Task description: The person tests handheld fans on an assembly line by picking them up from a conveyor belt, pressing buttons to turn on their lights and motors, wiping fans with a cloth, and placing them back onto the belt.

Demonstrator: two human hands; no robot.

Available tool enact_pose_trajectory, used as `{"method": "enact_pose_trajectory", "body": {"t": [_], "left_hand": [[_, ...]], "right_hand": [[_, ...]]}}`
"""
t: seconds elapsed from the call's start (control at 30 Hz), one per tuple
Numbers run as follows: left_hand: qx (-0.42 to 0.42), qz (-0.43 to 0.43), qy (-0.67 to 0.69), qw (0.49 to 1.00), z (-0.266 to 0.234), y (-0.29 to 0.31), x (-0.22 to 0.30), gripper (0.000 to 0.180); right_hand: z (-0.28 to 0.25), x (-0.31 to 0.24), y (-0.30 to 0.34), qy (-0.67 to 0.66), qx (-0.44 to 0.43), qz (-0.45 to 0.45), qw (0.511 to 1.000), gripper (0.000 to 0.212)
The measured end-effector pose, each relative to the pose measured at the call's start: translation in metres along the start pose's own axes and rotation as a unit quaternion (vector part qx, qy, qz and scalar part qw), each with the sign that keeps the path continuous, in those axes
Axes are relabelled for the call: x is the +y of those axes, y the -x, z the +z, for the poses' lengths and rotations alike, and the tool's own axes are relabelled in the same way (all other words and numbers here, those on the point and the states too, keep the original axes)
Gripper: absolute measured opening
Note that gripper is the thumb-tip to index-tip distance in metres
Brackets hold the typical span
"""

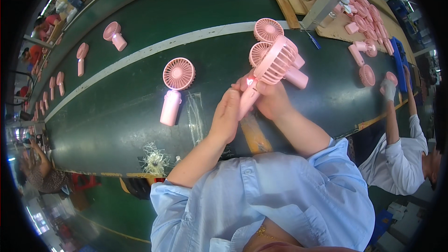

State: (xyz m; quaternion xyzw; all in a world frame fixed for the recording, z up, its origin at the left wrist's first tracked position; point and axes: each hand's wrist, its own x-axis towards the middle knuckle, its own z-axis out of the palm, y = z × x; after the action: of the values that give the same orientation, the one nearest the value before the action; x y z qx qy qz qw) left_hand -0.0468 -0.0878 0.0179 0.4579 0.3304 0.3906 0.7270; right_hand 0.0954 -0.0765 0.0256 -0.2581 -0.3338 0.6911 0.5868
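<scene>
Between both hands I hold a pink handheld fan (276, 60) over the green belt, tilted with its round grille up and to the right. A small red light glows near the top of its handle. My left hand (227, 112) is closed around the handle from the left. My right hand (272, 100) grips it from the right, its fingers partly hidden behind the fan. Two more pink fans lie just beyond, one with its grille (268, 30) showing, the other (259, 53) partly covered by the held fan. To the left lies another pink fan (178, 73), lit at its neck.
The green conveyor belt (116, 112) carries several fans to the far left, one of them a pink fan (112, 31). A bundle of clear plastic strands (155, 161) sits near its front edge. At right, a co-worker (396, 154) handles a fan beside a pile of fans (366, 16). A metal post (326, 2) stands beyond.
</scene>
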Motion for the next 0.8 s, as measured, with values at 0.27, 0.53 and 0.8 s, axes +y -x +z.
{"method": "enact_pose_trajectory", "body": {"t": [0.27, 0.53, 0.8], "left_hand": [[-0.027, -0.041, 0.079, 0.996, -0.004, -0.002, 0.006, 0.054], [-0.083, 0.012, -0.101, 0.991, -0.011, 0.004, 0.001, 0.037], [-0.122, 0.100, -0.091, 0.983, -0.002, 0.011, 0.016, 0.051]], "right_hand": [[0.002, -0.001, -0.001, -0.033, 0.011, 0.013, 0.999, 0.031], [-0.003, 0.001, 0.000, -0.035, 0.000, 0.032, 0.999, 0.030], [-0.006, -0.004, -0.006, -0.077, -0.005, 0.008, 0.997, 0.030]]}}
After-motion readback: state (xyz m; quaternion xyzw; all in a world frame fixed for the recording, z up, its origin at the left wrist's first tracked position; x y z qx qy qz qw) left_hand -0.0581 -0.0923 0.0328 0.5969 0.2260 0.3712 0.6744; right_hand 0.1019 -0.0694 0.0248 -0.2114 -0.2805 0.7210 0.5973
